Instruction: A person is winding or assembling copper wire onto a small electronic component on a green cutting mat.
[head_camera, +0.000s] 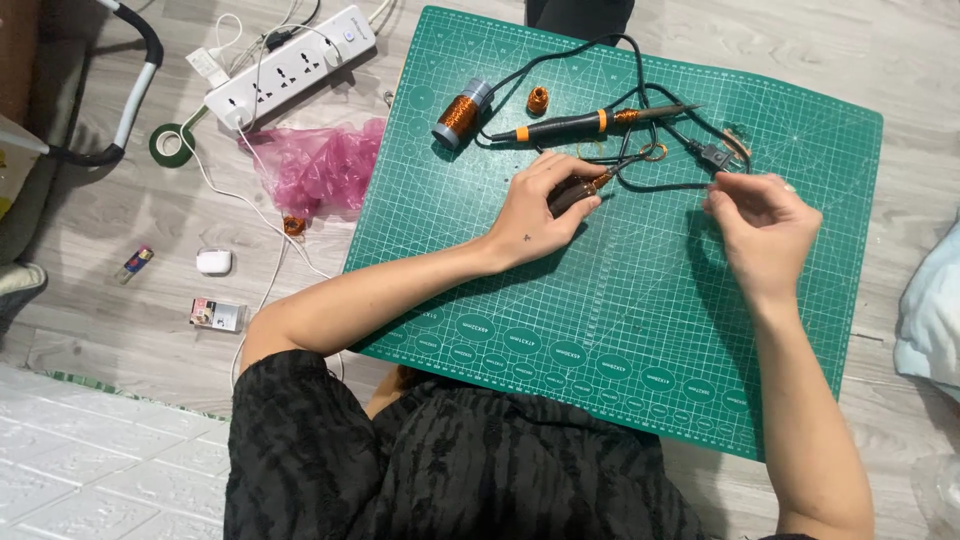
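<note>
Left hand (540, 205) grips pliers (585, 188) mid-mat (620, 330), their long axis aimed right and far, toward the wire loop (653, 152). Right hand (762, 222), fingers pinched on thin wire, sits right of the loop; left is nearer. Spool (460, 113) & iron (590, 123) lie far.

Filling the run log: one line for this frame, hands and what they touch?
left hand: on dark tool | right hand: pinching thin copper wire | surface: green cutting mat | nearby: soldering iron, copper wire spool
</note>
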